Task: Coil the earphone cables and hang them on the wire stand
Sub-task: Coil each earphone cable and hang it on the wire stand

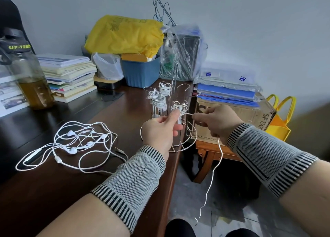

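Note:
A metal wire stand (pixel 192 131) sits at the desk's right edge, with two white coiled earphone bundles (pixel 158 98) hanging on its upper arms. My left hand (pixel 159 129) pinches a small coil of white cable (pixel 179 107) in front of the stand. My right hand (pixel 219 120) pinches the same cable a little to the right, pulled taut between my hands; its loose end (pixel 212 176) hangs down off the desk. Several loose white earphones (pixel 75 144) lie tangled on the dark desk to the left.
A stack of books (pixel 69 74), a blue bin (pixel 141 70), yellow and clear plastic bags stand at the back. A bottle of amber liquid (pixel 34 83) is far left. A cardboard box (pixel 250 115) with blue folders on a low wooden table stands right of the desk.

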Demonstrator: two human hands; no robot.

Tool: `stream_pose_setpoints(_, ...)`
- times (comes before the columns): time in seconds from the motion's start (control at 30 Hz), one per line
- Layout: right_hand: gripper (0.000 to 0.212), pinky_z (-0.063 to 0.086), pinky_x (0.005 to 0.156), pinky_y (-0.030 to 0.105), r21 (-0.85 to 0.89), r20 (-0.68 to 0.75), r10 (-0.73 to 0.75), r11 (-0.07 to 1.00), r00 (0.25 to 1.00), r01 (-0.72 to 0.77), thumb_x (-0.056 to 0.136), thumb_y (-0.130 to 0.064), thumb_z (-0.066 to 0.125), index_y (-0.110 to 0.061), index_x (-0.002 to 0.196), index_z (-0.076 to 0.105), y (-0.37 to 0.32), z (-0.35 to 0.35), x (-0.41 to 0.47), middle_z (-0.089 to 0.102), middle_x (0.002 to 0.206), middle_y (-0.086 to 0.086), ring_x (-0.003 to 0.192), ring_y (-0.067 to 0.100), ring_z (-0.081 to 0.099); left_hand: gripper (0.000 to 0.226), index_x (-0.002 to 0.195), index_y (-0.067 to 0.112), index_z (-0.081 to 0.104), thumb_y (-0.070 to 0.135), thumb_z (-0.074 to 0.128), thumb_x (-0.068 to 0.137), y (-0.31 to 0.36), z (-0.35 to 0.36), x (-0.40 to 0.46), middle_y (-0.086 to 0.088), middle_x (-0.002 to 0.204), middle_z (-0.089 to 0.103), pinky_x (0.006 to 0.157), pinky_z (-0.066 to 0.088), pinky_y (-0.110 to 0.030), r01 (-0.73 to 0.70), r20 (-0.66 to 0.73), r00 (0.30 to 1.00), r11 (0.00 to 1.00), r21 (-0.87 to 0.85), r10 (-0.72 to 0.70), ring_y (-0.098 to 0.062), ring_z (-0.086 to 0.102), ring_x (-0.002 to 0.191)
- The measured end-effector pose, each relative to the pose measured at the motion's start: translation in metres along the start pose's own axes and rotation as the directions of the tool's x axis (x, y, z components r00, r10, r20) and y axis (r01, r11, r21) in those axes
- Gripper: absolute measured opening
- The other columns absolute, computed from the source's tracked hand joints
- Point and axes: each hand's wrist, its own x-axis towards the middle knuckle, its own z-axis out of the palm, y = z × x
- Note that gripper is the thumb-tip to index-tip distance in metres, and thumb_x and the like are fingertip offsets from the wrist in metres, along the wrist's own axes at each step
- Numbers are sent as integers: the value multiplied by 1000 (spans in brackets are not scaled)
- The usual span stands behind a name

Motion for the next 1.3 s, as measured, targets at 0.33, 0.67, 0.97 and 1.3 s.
stream_pose_setpoints(0.33, 18, 38, 63, 26, -733, 115, -500, 541, 858, 413, 87, -21, 58, -13, 71, 61, -70, -7, -9, 57, 68, 4, 69, 23, 55, 33, 73, 11, 66, 42, 74, 81, 2, -2, -2, 3, 52, 66, 41, 38, -13, 21, 24, 1000, 998, -64, -19, 0, 47, 37)
stream_pose_setpoints(0.67, 21, 36, 38, 12, -598, 305, -256, 698, 917, 394, 87, -22, 64, -7, 74, 64, -117, -8, -13, 54, 47, -3, 37, 4, 46, 32, 69, 14, 63, 41, 72, 85, -2, -1, 1, 2, 57, 69, 42, 42, -12, -23, 4, 1000, 999, -37, 23, 1, 50, 39)
stream_pose_setpoints(0.97, 23, 49, 64, 29, -761, 314, -484, 386, 817, 521, 93, -21, 49, -7, 90, 66, -97, 14, -22, 61, 78, 4, 69, 17, 58, 28, 71, 12, 62, 33, 71, 86, -4, 0, 2, 3, 56, 69, 42, 43, -13, -11, -19, 1000, 999, -43, 10, 1, 51, 39)
stream_pose_setpoints(1.3, 12, 21, 46, 20, -817, 378, -868, -149, 322, 557, 55, -4, 64, -6, 50, 54, -55, 22, -35, 50, 64, 9, 46, 23, 45, 27, 66, 6, 57, 9, 64, 91, -2, 0, 2, 8, 35, 52, 37, 37, -13, 1, -2, 1000, 994, -106, -1, 0, 43, 30)
